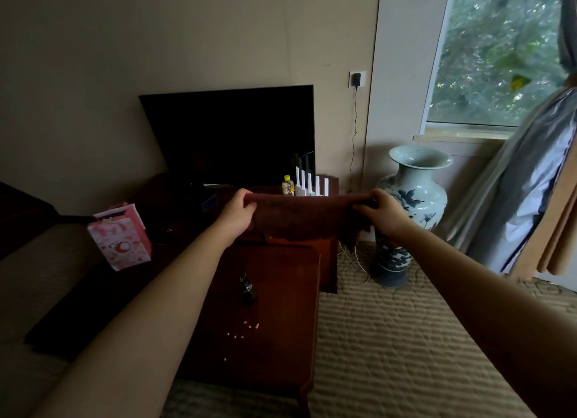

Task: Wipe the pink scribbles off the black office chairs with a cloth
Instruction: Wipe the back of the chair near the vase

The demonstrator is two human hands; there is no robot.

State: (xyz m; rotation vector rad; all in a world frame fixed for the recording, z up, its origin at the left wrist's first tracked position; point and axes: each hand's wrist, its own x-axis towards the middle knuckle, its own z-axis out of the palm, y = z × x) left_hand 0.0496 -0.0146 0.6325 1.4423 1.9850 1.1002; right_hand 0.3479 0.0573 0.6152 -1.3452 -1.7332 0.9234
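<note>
Dark reddish-brown fuzzy cloth [304,219] hangs in the air above the dark wooden counter [281,292], stretched taut along its top edge between both hands. The left hand [235,216] grips its left corner and the right hand [382,213] its right corner, fingers [243,195] curled over the edge (the lower hem sags unevenly). Behind stand a black flat television screen [231,136], a small yellow-capped plastic bottle [288,186] and a tall blue-and-white porcelain vase [418,199].

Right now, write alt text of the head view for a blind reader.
The left hand and right hand each grip a top corner of a dark brown cloth, holding it stretched above a dark wooden table. Nearby are a black screen, a pink gift bag and a blue-and-white vase.
</note>
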